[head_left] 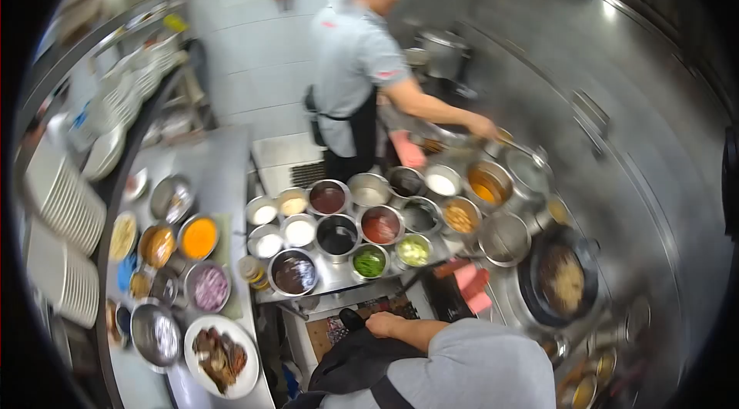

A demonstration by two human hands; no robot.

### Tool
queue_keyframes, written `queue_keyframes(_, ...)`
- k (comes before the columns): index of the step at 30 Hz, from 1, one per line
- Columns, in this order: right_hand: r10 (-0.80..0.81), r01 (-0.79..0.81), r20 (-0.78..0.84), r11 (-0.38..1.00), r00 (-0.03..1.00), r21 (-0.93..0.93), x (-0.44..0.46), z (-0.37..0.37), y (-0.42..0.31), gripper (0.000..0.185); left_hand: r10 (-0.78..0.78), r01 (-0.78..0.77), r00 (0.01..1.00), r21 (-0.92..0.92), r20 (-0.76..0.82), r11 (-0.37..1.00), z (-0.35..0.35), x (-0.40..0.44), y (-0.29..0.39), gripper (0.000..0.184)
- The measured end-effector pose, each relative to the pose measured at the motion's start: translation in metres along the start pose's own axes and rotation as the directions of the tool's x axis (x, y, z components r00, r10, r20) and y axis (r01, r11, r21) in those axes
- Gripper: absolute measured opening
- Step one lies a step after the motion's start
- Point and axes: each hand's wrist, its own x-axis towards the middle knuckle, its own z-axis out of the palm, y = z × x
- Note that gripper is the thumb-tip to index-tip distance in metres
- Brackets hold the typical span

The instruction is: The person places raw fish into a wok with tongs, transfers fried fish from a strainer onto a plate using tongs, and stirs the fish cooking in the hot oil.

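My right hand [379, 323] is low in front of my black apron [350, 359], at the front edge of the metal counter. Its fingers look curled together, and anything inside them is hidden. My left hand is out of the frame. Just beyond my right hand stand rows of round metal containers, among them one with chopped green pieces [369, 262], one with dark liquid [293, 271] and one with pale green pieces [414, 250]. To the right, a dark wok [566, 282] holds a pale brown mass.
A co-worker [358, 78] in a grey shirt reaches a ladle toward a pot of orange liquid [489, 183]. On the left counter are a white plate of dark food [221, 357], several bowls and a metal bowl [155, 335]. Stacked white plates [65, 197] stand far left.
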Motion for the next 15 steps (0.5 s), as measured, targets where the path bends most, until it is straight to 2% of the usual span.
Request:
queue_keyframes(1,-0.066,0.068,0.03,0.996,0.997,-0.058,0.006,-0.011,-0.005,0.02,-0.062,0.053,0.971,0.046,0.229,0.998,0.006,-0.013,-0.032,0.025)
queue_keyframes(2,-0.096,0.096,-0.002,0.993,0.995,-0.07,0.007,-0.023,-0.012,0.02,-0.153,0.111,0.891,0.121,0.428,0.986,-0.004,-0.021,-0.063,0.03)
queue_keyframes(3,-0.137,0.134,-0.033,0.987,0.99,-0.085,0.01,-0.038,-0.021,0.02,-0.039,0.035,0.921,0.018,0.388,0.999,-0.007,-0.019,-0.061,0.032)
queue_keyframes(5,-0.089,0.091,0.039,0.994,0.995,-0.052,0.014,-0.063,-0.043,0.018,-0.03,-0.021,0.942,0.148,0.334,0.989,-0.015,-0.009,-0.03,0.029)
queue_keyframes(7,-0.195,0.192,-0.002,0.967,0.981,-0.165,0.023,-0.066,-0.051,0.022,-0.111,0.07,0.947,0.145,0.3,0.987,-0.013,-0.007,-0.019,0.028)
queue_keyframes(8,-0.238,0.237,0.02,0.949,0.971,-0.209,0.029,-0.064,-0.058,0.022,-0.107,0.058,0.957,0.181,0.271,0.982,-0.009,-0.007,-0.019,0.026)
queue_keyframes(10,-0.164,0.163,0.012,0.965,0.986,-0.204,0.03,-0.066,-0.06,0.025,-0.115,0.066,0.966,0.207,0.232,0.976,-0.007,-0.007,-0.015,0.024)
queue_keyframes(15,-0.225,0.231,0.056,0.947,0.973,-0.223,0.044,-0.061,-0.056,0.025,-0.114,0.078,0.975,0.184,0.192,0.98,-0.009,-0.005,-0.011,0.025)
